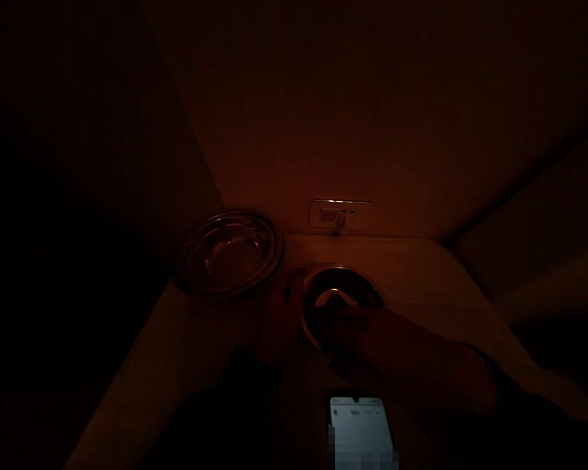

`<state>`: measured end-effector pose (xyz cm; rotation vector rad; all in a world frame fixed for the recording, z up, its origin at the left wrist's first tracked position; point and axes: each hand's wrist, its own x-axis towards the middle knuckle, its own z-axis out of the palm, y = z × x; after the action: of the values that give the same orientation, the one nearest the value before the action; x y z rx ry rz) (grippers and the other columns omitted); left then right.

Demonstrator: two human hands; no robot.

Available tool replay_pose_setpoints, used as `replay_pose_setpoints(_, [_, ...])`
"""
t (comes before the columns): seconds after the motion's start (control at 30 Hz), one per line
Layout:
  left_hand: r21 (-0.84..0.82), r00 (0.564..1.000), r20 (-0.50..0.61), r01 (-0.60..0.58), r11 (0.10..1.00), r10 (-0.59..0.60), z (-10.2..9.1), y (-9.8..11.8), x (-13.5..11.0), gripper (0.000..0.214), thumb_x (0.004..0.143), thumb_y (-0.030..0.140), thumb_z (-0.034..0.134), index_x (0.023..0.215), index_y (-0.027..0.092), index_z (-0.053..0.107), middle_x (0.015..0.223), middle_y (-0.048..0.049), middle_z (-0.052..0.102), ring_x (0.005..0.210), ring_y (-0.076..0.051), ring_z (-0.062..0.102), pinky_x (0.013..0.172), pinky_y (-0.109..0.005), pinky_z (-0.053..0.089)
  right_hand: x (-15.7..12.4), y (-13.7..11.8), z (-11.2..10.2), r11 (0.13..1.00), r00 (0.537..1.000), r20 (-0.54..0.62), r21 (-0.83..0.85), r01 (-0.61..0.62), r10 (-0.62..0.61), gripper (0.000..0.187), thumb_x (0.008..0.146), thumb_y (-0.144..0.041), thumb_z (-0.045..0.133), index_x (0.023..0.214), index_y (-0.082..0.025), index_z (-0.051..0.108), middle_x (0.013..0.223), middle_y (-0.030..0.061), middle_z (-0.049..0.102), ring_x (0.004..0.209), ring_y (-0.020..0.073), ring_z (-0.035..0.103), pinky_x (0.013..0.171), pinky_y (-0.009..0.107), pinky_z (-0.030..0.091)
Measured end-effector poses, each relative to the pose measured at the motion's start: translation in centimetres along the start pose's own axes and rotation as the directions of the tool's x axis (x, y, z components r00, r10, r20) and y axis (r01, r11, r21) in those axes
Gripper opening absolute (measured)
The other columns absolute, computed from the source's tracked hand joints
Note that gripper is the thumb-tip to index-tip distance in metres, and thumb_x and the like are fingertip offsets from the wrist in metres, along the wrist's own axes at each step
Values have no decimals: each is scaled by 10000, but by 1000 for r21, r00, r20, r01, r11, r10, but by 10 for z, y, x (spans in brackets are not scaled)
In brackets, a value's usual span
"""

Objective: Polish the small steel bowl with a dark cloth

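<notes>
The scene is very dim, so details of both hands are faint. A round metal bowl (343,269) stands upright on the wooden tabletop (411,274). My left hand (281,313) is against the bowl's left side, its fingers reaching along the outer wall and holding it. Over the bowl's near right rim reaches my right hand (357,333), its fingers down inside, closed around something dark I cannot make out. Shadow and the hand itself hide the fingertips and much of the bowl's inside.
At the table's back left corner sits a wide metal basin (235,258), perhaps stacked. A lit phone (360,427) lies nearest me, its lower screen blurred. On the wall (284,143) behind is a socket plate (340,214) with a red switch.
</notes>
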<state>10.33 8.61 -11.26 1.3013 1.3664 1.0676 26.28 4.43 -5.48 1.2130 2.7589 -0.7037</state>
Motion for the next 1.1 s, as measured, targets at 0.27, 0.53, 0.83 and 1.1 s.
replay_pose_setpoints(0.27, [1,999,49,-8,1000,8,0,-5,-2,367,868,332,429,1143,158,596,1197,-84,633,1104,-197,576,963,-324,424,5,8,8,999,997,-83,-38,-6,3,286,890,-326,452,1087,-155,572,1034,124,624,960,247,574,849,396,442])
replay_pose_setpoints(0.53, [-14,993,87,-82,997,83,1,-5,-2,371,886,308,406,1192,170,565,1245,-79,602,1143,-192,550,996,-328,394,12,15,14,998,983,-180,-56,14,-24,299,906,-324,429,1099,-146,571,1042,134,622,988,246,562,865,402,425])
replay_pose_setpoints(0.83, [14,998,44,-39,999,39,1,-10,-3,400,877,314,419,1218,149,549,1269,-94,585,1165,-205,536,1014,-352,382,0,11,-3,1000,998,-63,-6,18,-19,258,877,-307,486,1068,-172,595,1038,109,639,958,234,590,842,370,432])
replay_pose_setpoints(1.1, [-16,992,108,-62,998,64,0,-5,-2,376,885,290,396,1183,152,580,1220,-73,624,1109,-185,577,977,-318,421,1,10,0,1000,999,-42,13,21,-20,308,868,-358,504,1101,-170,579,1075,118,618,979,243,572,866,383,426])
